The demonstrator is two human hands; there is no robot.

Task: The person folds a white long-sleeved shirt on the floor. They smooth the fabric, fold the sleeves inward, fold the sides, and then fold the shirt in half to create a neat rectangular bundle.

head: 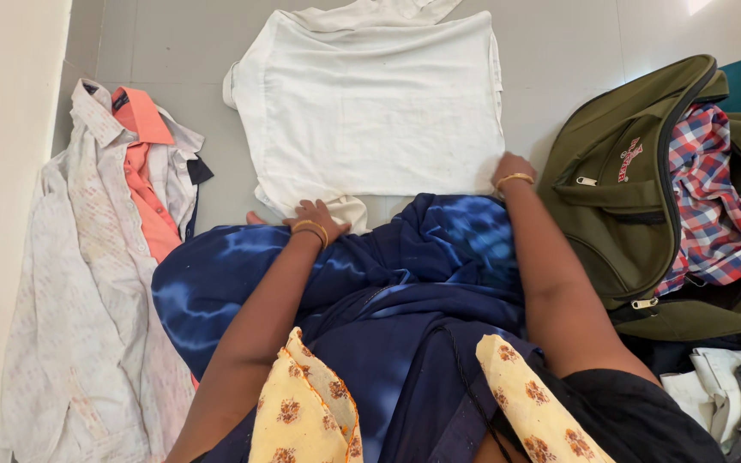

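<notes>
On the pale tiled floor (576,43), a white cotton shirt (370,103) lies partly folded; left hand (312,214) and right hand (512,167) press its near edge, grips flat and open. Beside the shirt, an olive backpack (619,214) already holds a checked shirt (713,206); crumpled shirts (105,283) wait unfolded.

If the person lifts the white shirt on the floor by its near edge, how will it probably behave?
The white shirt looks like thin cloth lying flat with soft wrinkles, so it would probably sag and unfold. It seems light. Both the left hand and the right hand rest at its near edge, so lifting there may keep the fold somewhat.
</notes>
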